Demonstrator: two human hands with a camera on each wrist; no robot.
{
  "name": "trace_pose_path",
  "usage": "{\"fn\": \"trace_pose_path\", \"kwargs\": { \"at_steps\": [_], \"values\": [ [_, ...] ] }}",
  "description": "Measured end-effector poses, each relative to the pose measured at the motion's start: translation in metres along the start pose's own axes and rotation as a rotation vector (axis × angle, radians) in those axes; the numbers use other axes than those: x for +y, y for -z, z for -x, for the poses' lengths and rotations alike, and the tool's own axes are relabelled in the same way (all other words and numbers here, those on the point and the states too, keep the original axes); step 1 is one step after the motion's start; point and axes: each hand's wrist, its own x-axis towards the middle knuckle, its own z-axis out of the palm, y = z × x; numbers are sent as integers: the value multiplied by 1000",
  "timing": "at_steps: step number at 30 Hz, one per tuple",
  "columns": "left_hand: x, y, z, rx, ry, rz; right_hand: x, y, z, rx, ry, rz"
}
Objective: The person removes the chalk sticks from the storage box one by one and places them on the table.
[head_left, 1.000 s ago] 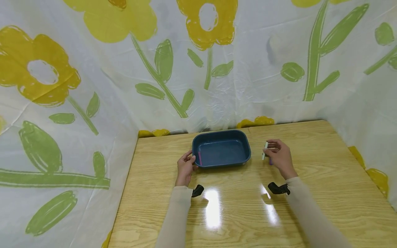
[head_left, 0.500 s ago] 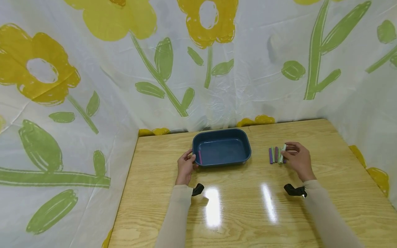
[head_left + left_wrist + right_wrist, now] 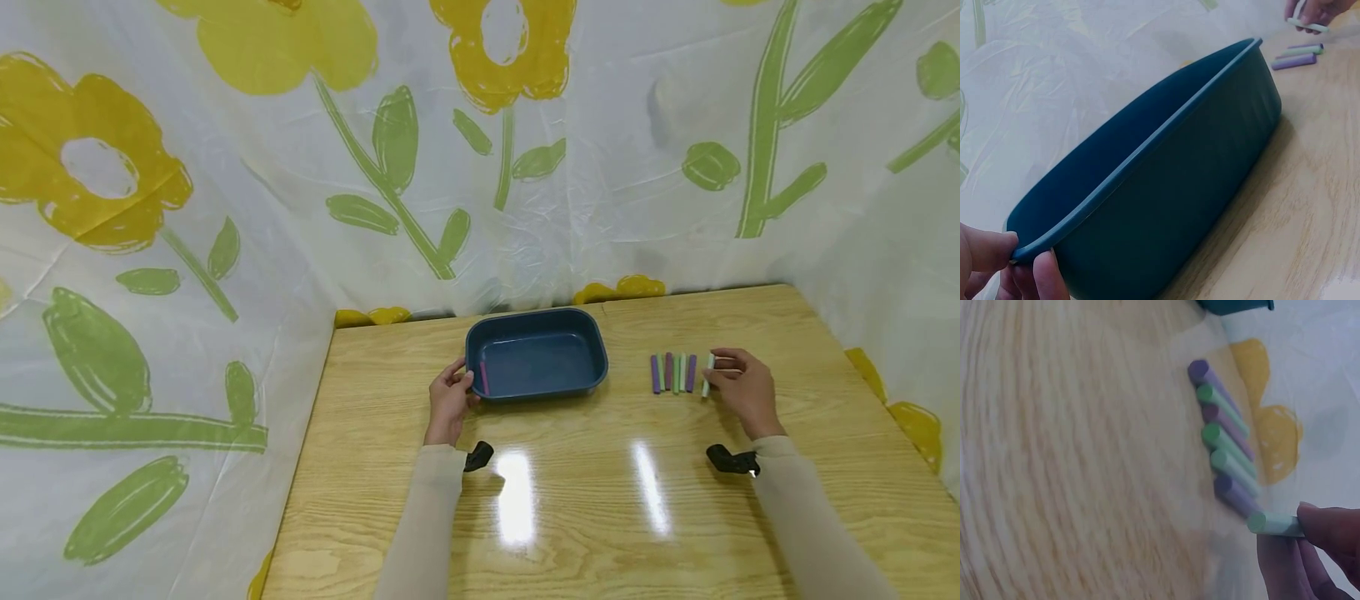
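My left hand point(image 3: 448, 406) pinches the near left corner of a dark blue rectangular tub point(image 3: 536, 389), thumb over the rim point(image 3: 1094, 199) and fingers under its lip. One pink chalk stick point(image 3: 483, 377) lies inside the tub, against its left end. My right hand point(image 3: 745, 392) pinches a pale green chalk stick point(image 3: 1275, 524) between thumb and fingers, at the right end of a row of chalk. In that row, several purple, green and mauve sticks lie side by side, among them a purple stick point(image 3: 1235, 494) nearest the held one and a mauve stick point(image 3: 669, 372).
The wooden table point(image 3: 585, 500) carries everything. A white flowered sheet point(image 3: 600, 183) hangs along its back edge and both sides. Each wrist wears a black camera mount, such as the right one point(image 3: 731, 460).
My right hand has moved right from beside the tub, past the row, with the pale green chalk stick. The chalk row it covered now shows. My left hand stays on the tub.
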Motion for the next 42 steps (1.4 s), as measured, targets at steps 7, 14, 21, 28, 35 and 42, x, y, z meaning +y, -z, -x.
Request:
{"fn": "trace_pose_path", "kwargs": {
  "at_steps": [7, 14, 21, 28, 35, 42],
  "values": [
    [0, 1, 0, 0, -2, 1, 3, -1, -6, -15, 14, 67],
    [0, 1, 1, -13, -15, 20, 3, -5, -10, -15, 4, 111],
    [1, 1, 2, -18, -20, 17, 4, -8, -14, -13, 25, 117],
    [1, 1, -1, -12, -1, 7, 4, -9, -15, -5, 38, 125],
    [1, 1, 0, -8, -4, 10, -2, -10, -13, 37, 38, 130],
    [0, 0, -1, -6, -7, 13, -15, -12, -13, 47, 65, 116]
  ]
}}
